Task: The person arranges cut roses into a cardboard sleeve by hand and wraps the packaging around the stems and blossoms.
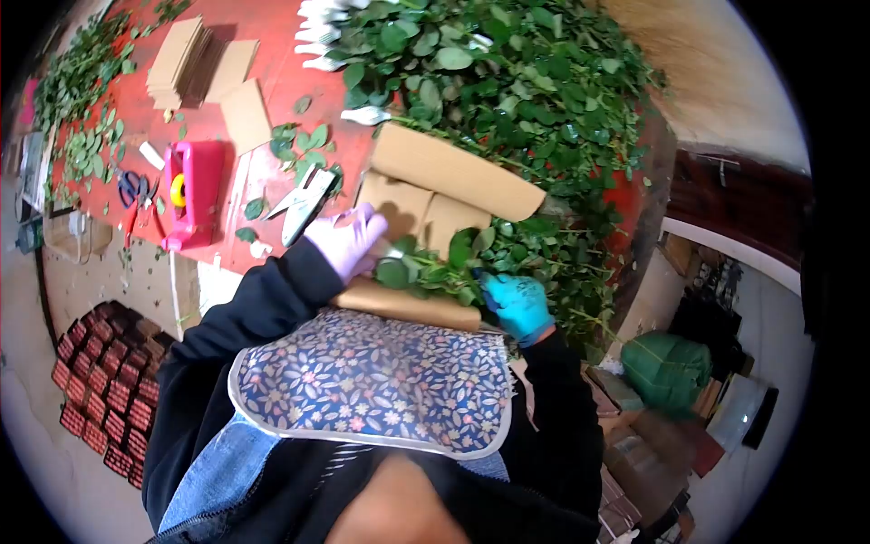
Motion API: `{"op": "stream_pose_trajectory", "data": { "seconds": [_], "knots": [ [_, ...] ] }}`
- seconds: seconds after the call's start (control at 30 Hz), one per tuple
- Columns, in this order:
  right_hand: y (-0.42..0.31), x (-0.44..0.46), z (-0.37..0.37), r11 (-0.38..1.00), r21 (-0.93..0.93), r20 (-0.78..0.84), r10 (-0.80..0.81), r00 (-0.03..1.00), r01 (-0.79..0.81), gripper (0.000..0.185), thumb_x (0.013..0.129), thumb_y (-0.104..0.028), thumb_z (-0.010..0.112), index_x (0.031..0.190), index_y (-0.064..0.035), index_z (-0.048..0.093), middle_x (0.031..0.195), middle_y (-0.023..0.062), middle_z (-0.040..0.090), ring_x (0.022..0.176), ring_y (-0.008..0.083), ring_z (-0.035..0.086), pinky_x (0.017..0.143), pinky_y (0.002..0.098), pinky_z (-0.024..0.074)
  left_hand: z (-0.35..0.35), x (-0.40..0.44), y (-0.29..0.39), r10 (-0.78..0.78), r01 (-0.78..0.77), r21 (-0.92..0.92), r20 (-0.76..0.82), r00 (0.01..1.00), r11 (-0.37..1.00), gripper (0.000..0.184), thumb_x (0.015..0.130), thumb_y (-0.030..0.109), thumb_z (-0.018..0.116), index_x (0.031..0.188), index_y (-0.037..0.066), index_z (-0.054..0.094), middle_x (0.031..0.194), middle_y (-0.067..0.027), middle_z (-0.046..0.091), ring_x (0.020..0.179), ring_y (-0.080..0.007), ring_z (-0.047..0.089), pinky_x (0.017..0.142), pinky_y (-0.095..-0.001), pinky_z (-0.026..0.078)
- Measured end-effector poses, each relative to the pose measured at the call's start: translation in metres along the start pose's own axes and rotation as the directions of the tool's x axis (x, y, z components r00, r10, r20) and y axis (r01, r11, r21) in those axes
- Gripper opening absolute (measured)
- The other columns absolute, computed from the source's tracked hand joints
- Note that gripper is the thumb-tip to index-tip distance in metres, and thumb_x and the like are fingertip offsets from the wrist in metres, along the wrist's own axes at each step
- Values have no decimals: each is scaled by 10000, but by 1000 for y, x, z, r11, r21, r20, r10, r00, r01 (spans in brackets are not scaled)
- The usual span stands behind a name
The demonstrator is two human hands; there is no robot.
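Observation:
My left hand [347,240], in a lilac glove, is closed at the left end of a leafy stem [439,272]; a small whitish piece shows beside its fingers, its kind unclear. My right hand [517,304], in a teal glove, has its fingers curled round the same greenery further right. Below the stem lies an opened cardboard wrap [458,163], its near edge rolled up toward my floral apron [372,381]. Part of the stem is hidden under leaves and fingers.
A big heap of leafy stems [507,82] with white-sleeved heads [317,36] covers the far table. Left of my hands lie a stapler-like tool [308,204], a pink tape dispenser [201,195], scissors [136,189] and stacked cardboard [177,63].

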State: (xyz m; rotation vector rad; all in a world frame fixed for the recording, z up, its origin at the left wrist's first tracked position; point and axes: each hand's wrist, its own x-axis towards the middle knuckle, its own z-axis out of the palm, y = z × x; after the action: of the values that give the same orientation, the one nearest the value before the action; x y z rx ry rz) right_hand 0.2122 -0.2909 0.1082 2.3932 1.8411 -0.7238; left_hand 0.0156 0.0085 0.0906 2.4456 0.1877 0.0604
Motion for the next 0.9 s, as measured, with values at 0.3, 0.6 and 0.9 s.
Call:
{"op": "stream_pose_trajectory", "data": {
  "seconds": [0.3, 0.6, 0.9],
  "knots": [
    [19, 60, -176, 923, 368, -420, 268, 867, -107, 268, 889, -184, 636, 1136, -81, 656, 817, 137, 681, 701, 319, 656, 630, 429, 516, -1, 5, 0, 71, -70, -12, 249, 966, 997, 288, 735, 118, 706, 1017, 117, 644, 924, -97, 567, 851, -281, 640, 655, -399, 553],
    [104, 193, -62, 955, -284, 168, 138, 976, -86, 174, 851, -158, 606, 1006, -90, 648, 990, 172, 672, 832, 357, 663, 730, 483, 518, 4, -5, -2, 40, -29, -57, 196, 980, 998, 351, 770, 142, 690, 1115, 119, 629, 854, -98, 606, 809, -285, 654, 640, -407, 543],
    [-8, 56, -191, 995, -74, -525, 15, 851, -64, 498, 726, 43, 608, 1187, -138, 660, 984, 115, 640, 815, 351, 628, 671, 425, 491, 1, 0, -2, -31, 49, -66, 246, 969, 997, 281, 823, 203, 673, 1098, 147, 673, 897, -97, 678, 792, -304, 674, 642, -409, 539]
  ]
}}
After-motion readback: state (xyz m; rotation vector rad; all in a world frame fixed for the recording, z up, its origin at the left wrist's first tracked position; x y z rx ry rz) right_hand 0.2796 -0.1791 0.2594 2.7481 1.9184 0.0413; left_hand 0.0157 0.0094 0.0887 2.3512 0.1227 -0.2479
